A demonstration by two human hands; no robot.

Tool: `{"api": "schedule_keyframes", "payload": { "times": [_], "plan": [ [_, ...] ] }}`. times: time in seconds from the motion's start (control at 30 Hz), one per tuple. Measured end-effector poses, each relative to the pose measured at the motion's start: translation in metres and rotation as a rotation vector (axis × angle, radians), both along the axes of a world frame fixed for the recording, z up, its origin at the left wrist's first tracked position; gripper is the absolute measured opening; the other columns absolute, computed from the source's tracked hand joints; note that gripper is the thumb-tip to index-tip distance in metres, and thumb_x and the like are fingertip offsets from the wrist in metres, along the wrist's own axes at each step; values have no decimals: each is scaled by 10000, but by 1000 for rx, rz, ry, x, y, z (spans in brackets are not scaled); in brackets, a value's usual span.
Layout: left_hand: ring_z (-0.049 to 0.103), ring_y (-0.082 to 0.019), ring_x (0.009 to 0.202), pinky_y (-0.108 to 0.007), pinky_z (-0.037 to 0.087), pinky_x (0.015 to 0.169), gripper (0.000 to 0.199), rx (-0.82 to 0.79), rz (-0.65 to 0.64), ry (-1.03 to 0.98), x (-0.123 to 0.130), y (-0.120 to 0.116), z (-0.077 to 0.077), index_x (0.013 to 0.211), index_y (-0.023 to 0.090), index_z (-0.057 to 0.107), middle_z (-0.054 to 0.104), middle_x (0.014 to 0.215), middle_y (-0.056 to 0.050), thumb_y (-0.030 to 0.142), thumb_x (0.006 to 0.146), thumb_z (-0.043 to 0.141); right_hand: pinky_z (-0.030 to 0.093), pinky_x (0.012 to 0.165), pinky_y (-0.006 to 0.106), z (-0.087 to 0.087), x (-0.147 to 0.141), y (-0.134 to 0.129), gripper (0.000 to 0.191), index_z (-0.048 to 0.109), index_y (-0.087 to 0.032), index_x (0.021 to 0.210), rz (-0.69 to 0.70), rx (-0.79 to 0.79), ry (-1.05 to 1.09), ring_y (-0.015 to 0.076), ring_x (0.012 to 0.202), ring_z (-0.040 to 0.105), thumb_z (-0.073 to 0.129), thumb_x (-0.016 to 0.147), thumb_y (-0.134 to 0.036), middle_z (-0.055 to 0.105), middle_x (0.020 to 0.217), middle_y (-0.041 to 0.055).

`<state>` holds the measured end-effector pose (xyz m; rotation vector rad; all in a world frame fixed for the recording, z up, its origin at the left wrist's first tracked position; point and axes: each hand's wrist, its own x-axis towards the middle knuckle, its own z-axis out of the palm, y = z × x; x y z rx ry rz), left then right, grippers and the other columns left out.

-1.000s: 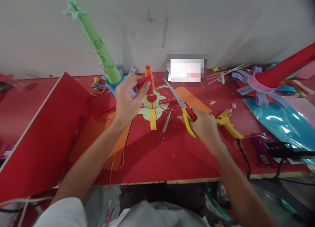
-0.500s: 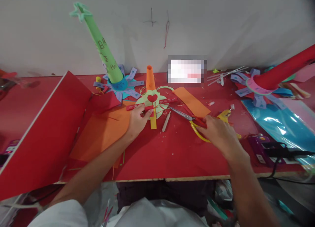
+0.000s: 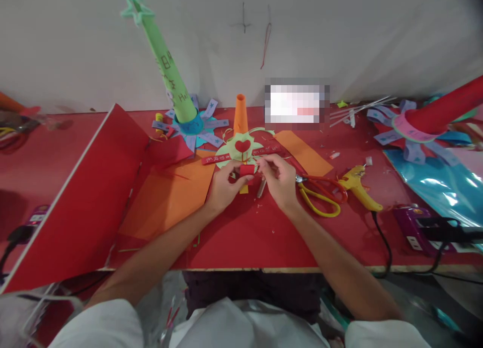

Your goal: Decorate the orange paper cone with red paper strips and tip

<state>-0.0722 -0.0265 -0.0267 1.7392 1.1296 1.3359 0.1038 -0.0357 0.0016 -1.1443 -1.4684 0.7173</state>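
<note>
My left hand (image 3: 223, 188) is closed on a small folded or rolled red paper piece (image 3: 247, 170), thumb in front. Just right of that piece, my right hand (image 3: 279, 183) has its fingers pinched together; what they hold, if anything, is too small to make out. Behind both hands lies a pale green paper flower (image 3: 225, 151) with a red heart (image 3: 242, 146) and lettered red strips (image 3: 216, 159). An orange paper cone (image 3: 240, 114) rises behind it. Scissors (image 3: 320, 196) with red and yellow handles lie right of my right hand. A pencil-like stick (image 3: 261, 188) is partly hidden by my right hand.
A yellow glue gun (image 3: 358, 187) with a cord lies to the right, near a purple power box (image 3: 415, 227). A red board (image 3: 83, 202) leans at left beside orange sheets (image 3: 166, 202). A green paper tower (image 3: 171, 76) stands behind; a red tube (image 3: 445, 111) is at right.
My right hand has let go of the scissors, leaving them on the table, and moved left to the red paper piece in my left hand. The view has shifted slightly.
</note>
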Motion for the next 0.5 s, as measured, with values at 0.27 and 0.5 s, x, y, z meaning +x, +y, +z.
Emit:
{"api": "schedule_keyframes", "payload": {
  "times": [0.27, 0.5],
  "plan": [
    [599, -133, 731, -265, 489, 726, 208, -20, -52, 37, -7, 6, 4, 856, 198, 697, 684, 786, 15, 380, 943, 747, 525, 729, 321, -9, -2, -8, 301, 710, -231, 987, 79, -102, -21, 202, 822, 680, 655, 991, -527, 754, 959, 59],
    [627, -151, 774, -284, 516, 756, 223, -33, -77, 62, -5, 6, -2, 1000, 209, 688, 710, 864, -9, 425, 959, 726, 499, 731, 333, -15, -6, -7, 352, 653, -234, 899, 24, -73, -14, 194, 759, 611, 584, 1006, -563, 682, 845, 39]
  ]
}}
